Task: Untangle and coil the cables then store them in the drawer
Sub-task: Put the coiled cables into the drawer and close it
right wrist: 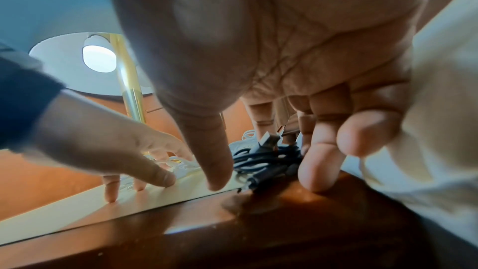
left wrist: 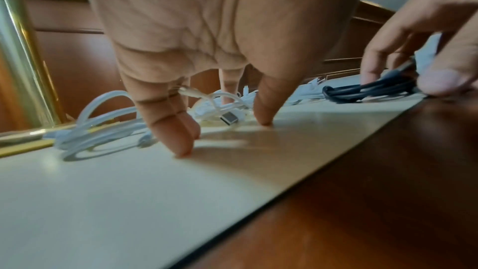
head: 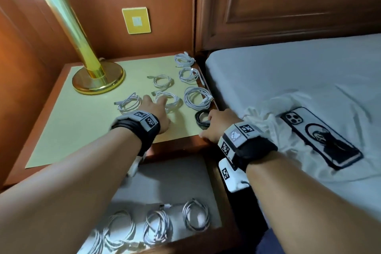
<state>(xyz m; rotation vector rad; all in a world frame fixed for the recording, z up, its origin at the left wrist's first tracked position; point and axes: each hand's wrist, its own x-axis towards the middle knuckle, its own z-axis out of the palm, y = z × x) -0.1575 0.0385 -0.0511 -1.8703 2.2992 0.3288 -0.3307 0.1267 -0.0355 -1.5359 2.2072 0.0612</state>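
From the head camera I see my left hand stretched flat over the cream top of the nightstand, fingers spread wide and holding nothing, just beside a coiled white cable. More white coils lie behind it toward the brass lamp. My right hand sits at the nightstand's right front corner on a coiled black cable. Below, the open drawer already holds three white coils. A phone lies on the bed.

On the left wrist view my fingertips press straight down on the tabletop, a white cable beside them, its USB plug between my fingers.

On the right wrist view my thumb and fingers bracket the black cable, curling round it at the wooden edge.
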